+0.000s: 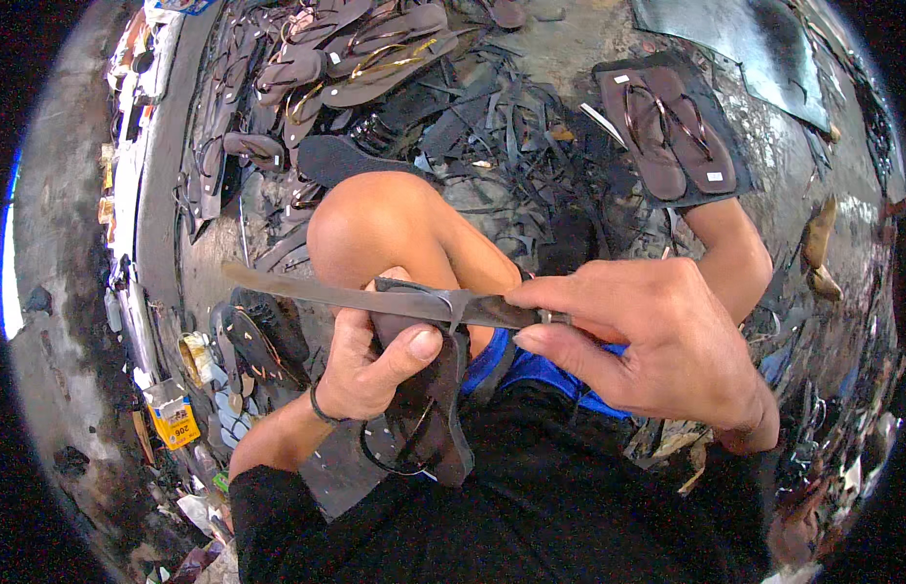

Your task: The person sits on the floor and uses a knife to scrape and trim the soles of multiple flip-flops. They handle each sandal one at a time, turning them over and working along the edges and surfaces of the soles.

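A dark brown flip-flop [435, 389] is in my left hand [370, 375], fingers wrapped round one end of its sole and thumb pressed on top. Its strap hangs toward my lap. My right hand [652, 336] grips a knife [336, 292] by its dark handle, between thumb and fingers. The long, slightly curved blade points left and lies across the gripped end of the sole. A thin dark strip [454, 310] curls over the blade there. My left fingertips are partly hidden behind the blade and sole.
A heap of dark offcuts [511, 127] lies beyond my bent knee [370, 219]. Several brown flip-flops [385, 73] are piled at the far left. One pair of flip-flops [657, 146] rests on a dark sheet at the far right. A yellow box [176, 420] stands at the left.
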A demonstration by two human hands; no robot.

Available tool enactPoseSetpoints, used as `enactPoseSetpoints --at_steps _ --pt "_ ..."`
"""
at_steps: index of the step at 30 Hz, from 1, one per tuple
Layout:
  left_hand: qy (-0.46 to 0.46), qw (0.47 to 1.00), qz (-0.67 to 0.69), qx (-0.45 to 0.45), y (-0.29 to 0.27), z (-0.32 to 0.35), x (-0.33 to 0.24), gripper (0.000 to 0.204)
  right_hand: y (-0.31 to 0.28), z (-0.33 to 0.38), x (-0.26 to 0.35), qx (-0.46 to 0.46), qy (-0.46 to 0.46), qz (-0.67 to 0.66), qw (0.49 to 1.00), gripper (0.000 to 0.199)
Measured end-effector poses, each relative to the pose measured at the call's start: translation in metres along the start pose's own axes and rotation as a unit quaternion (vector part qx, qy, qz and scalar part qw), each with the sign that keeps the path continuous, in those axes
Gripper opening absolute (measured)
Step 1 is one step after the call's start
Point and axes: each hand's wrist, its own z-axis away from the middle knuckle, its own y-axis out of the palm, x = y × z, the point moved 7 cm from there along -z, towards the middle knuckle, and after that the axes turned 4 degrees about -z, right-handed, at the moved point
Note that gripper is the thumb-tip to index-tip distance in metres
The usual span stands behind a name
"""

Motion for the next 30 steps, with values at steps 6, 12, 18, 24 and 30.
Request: enactPoseSetpoints --at_steps 6,12,18,24,30 --pt "0.008 1.000 -0.013 0.011 0.011 0.000 -0.005 0.030 0.000 -0.028 0.006 0.092 -0.010 -0.004 0.996 0.025" --pt "-0.013 0.981 -0.183 0.064 0.015 -0.017 -0.059 0.033 0.012 -0.044 -0.010 0.118 -0.100 -0.281 0.947 0.035" --pt "0.109 0.951 -0.270 0.101 0.029 -0.004 -0.064 0.025 0.027 -0.003 -0.065 -0.113 -0.011 -0.350 0.930 0.040" --pt "0.013 0.896 0.382 -0.227 0.043 -0.046 0.037 0.045 0.051 0.020 -0.074 -0.186 0.030 -0.380 0.905 0.042" --pt "0.026 0.871 0.429 -0.239 0.021 -0.080 0.052 0.035 0.070 0.076 -0.079 -0.377 0.040 -0.046 0.924 0.033"
